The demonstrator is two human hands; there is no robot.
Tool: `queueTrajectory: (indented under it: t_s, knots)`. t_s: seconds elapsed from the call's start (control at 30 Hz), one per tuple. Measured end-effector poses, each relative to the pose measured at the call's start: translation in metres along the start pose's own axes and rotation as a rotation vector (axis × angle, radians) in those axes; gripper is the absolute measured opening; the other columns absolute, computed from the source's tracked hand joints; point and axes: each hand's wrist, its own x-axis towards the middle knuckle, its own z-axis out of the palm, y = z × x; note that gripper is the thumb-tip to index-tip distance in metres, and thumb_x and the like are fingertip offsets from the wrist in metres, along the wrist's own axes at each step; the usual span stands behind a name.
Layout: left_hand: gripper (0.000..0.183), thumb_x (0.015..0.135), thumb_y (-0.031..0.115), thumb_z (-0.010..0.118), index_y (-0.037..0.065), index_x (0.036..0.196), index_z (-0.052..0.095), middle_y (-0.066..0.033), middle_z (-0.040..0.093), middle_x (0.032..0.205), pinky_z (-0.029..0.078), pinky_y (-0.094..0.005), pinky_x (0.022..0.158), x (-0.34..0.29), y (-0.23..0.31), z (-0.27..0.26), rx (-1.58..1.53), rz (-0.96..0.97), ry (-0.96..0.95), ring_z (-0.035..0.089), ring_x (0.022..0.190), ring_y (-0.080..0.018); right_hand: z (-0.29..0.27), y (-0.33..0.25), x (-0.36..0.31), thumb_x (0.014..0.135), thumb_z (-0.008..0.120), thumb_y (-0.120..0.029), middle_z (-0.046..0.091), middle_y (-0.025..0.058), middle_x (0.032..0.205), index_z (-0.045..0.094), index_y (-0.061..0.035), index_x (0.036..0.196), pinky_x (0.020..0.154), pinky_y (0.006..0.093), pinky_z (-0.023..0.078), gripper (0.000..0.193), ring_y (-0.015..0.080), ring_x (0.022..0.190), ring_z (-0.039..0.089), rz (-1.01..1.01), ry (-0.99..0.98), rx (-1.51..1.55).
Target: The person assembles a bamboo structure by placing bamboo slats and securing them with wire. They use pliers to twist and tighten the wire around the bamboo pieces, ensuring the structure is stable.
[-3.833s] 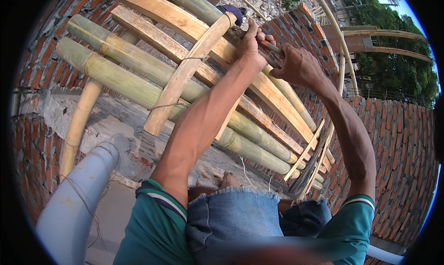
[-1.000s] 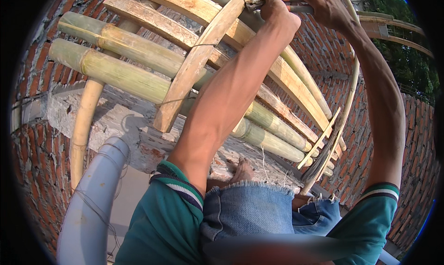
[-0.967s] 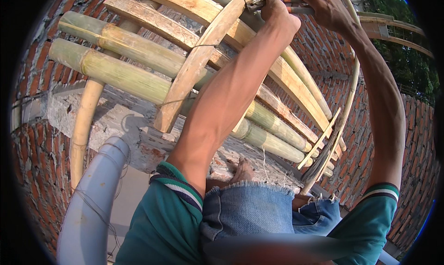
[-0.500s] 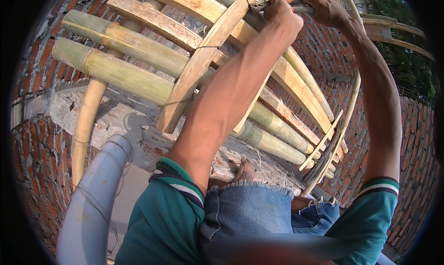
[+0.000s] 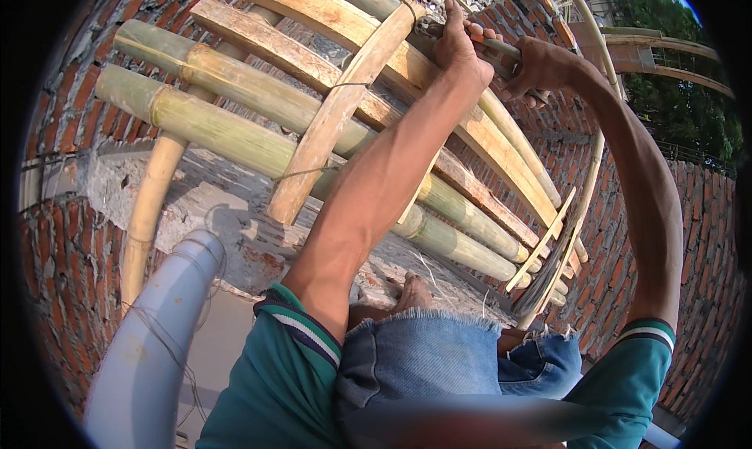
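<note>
Dark metal pincers (image 5: pixel 501 49) lie across both my hands at the top of the view. Their head is near a wire tie (image 5: pixel 413 10) at the upper end of a short wooden crosspiece (image 5: pixel 345 108). My left hand (image 5: pixel 462 45) has its fingers curled round the tool close to its head, thumb pointing up. To its right, my right hand (image 5: pixel 540 66) grips the handles, and one handle end shows below its fingers. The crosspiece lies over green bamboo poles (image 5: pixel 243 88) and sawn wooden beams (image 5: pixel 266 45), bound with thin wire. My fingers partly hide the jaws.
Brick walls (image 5: pixel 689 237) stand on both sides. A grey-white pipe (image 5: pixel 153 347) wound with loose wire rises at lower left, beside an upright bamboo post (image 5: pixel 149 206). A bundle of dark wires (image 5: pixel 552 273) hangs at the poles' right ends, near a long thin bamboo pole (image 5: pixel 595 159).
Both hands have come down slightly, the right one more, with its wrist bent lower. The pincers' handles are now tilted downward to the right, and one handle end shows.
</note>
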Motion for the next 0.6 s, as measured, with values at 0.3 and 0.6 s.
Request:
queueTrajectory:
  t_s: [0.3,0.6]
  knots:
    - [0.033,0.101,0.045,0.067,0.013,0.108,0.062,-0.0061,0.064,0.087,0.056,-0.0421,0.067,0.022,0.005,0.03,-0.072,-0.109,0.187,0.062,0.073,-0.0212,0.034,0.043,-0.004,0.09,0.069,-0.017,0.06,0.0058,0.106,0.052,-0.0123,0.135,0.084,0.0434,0.05,0.048,0.0248,0.097,0.062,-0.342,1.017,-1.097]
    - [0.045,0.105,0.047,0.06,0.007,0.085,0.06,-0.0054,0.063,0.078,0.058,-0.0512,0.078,0.019,0.0,0.004,0.327,-0.005,0.256,0.066,0.081,-0.0276,0.081,0.054,0.023,0.085,0.059,-0.004,0.071,0.0175,0.108,0.056,-0.0078,0.134,0.079,0.0517,0.055,0.049,0.0387,0.097,0.07,-0.113,0.738,-0.404]
